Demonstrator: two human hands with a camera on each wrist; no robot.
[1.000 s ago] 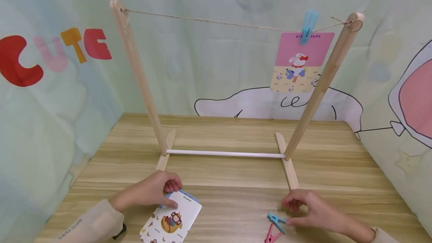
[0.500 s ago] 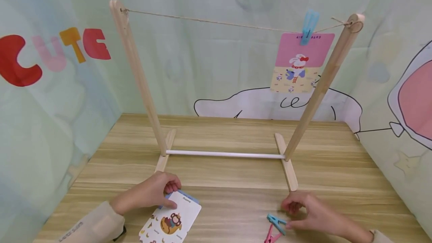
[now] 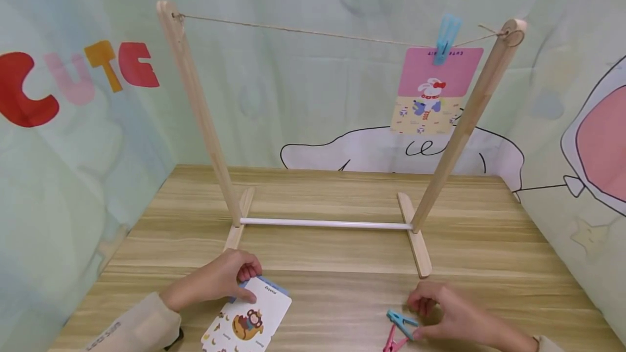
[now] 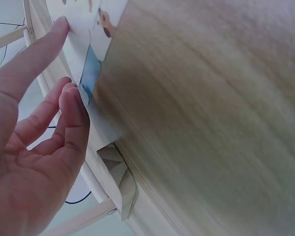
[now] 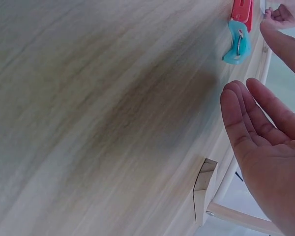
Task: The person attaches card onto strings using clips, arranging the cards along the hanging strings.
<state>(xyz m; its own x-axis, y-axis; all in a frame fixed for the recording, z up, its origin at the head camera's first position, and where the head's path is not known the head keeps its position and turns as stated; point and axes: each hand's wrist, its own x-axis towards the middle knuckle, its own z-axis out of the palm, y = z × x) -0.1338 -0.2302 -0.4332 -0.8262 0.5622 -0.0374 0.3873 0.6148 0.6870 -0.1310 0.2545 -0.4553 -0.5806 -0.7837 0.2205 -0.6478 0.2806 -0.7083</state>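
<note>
Head view: a stack of cards (image 3: 252,319), a monkey on the top one, is lying on the table (image 3: 327,254); the thumb of the left hand (image 3: 227,278) is being rested on it, with the fingers loosely curled at its far edge. A blue clothespin (image 3: 402,321) is lying against a pink clothespin (image 3: 392,339), and just beside them the right hand (image 3: 450,311) is being held half open, with nothing in its grasp. Behind, a wooden frame (image 3: 200,110) is standing, and a pink-and-yellow card (image 3: 435,91) is being held on its string (image 3: 303,31) by a light blue clip (image 3: 444,42). Left wrist view: the thumb tip is being laid on the cards, a gap showing between it and the bent fingers. Right wrist view: the thumb and fingers are being held well apart, near both clothespins; whether the thumb is touching either cannot be told.
</note>
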